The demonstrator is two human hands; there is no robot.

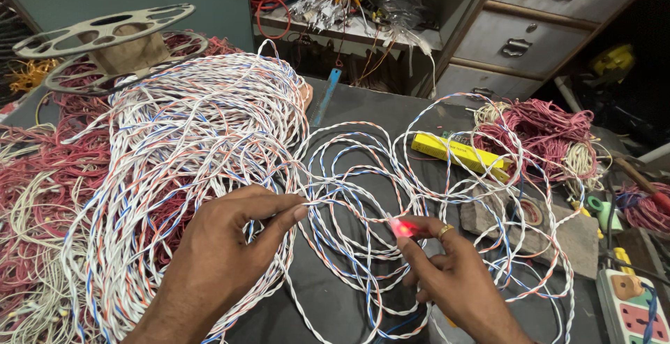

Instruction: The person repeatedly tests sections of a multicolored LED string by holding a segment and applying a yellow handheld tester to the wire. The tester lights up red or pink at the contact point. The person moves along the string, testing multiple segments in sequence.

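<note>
Wire covers most of the dark counter (335,302): a thick heap of twisted white, blue and orange wire (188,141) lies from 9 to 12 o'clock, and loose loops of the same wire (391,169) spread across the middle towards 3 o'clock.

At 7 o'clock the left hand (223,253) rests on the edge of the heap, its grip narrow, thumb and forefinger pinched on a single strand (342,208) near the centre. That strand runs taut towards the right hand (453,274) at 5 o'clock, which wears a ring and closes its grip on the strand's other stretch together with a small tool with a glowing red tip (403,228). The glowing tip touches the strand just beside the fingertips.

An empty grey spool (105,33) stands at 10 o'clock on a mass of red wire (42,169). A yellow box-shaped tool (457,152) lies at 2 o'clock, just beside another bundle of red and cream wire (551,138). A power strip (631,309) sits at 4 o'clock. Grey drawers (523,40) stand at 1 o'clock behind the counter.
</note>
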